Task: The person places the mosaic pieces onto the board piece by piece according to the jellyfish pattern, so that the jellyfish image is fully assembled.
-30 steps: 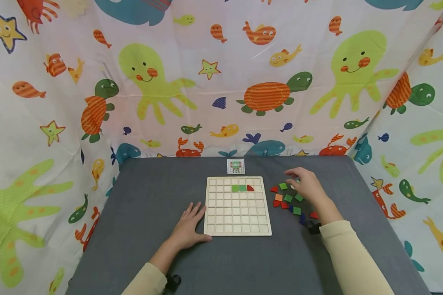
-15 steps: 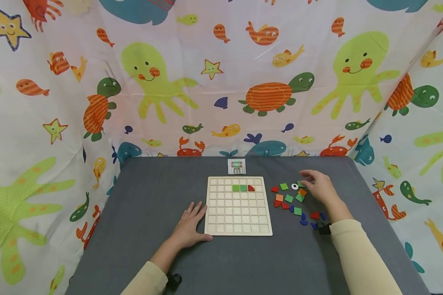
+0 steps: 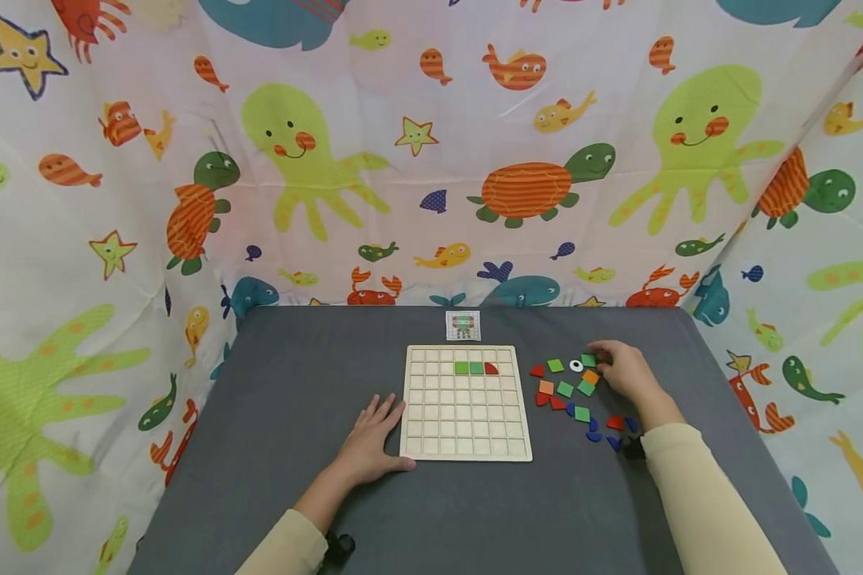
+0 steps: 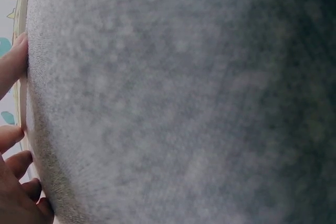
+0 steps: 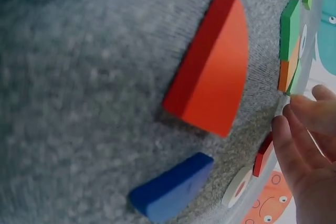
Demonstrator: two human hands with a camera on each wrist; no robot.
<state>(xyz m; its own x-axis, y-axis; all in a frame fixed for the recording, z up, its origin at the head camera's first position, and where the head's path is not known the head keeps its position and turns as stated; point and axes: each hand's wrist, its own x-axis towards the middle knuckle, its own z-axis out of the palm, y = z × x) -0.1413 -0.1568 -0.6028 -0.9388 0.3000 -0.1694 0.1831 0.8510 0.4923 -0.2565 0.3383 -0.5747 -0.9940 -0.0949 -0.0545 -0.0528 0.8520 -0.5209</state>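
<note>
In the head view, a pale wooden grid board (image 3: 466, 403) lies mid-table, two green square tiles (image 3: 462, 368) and a red quarter-round tile (image 3: 491, 369) in its upper cells. My left hand (image 3: 369, 447) touches the board's left edge, fingers spread, thumb at the near corner. At the right, my right hand (image 3: 627, 374) is low over the loose pieces, beside a green tile (image 3: 588, 360). In the right wrist view its thumb and fingers are bent and slightly apart, near a red piece (image 5: 263, 156) and a white ring-marked disc (image 5: 237, 186); no held piece shows.
Loose green, red, orange and blue pieces lie right of the board, including an orange tile (image 3: 546, 387) and a blue piece (image 3: 594, 437). A small picture card (image 3: 463, 325) lies behind the board. A sea-animal curtain (image 3: 431, 160) hangs around the grey table (image 3: 295, 375).
My right hand has moved right from above the white disc to the far right of the pieces, uncovering an orange and a green tile. The left hand stays at the board.
</note>
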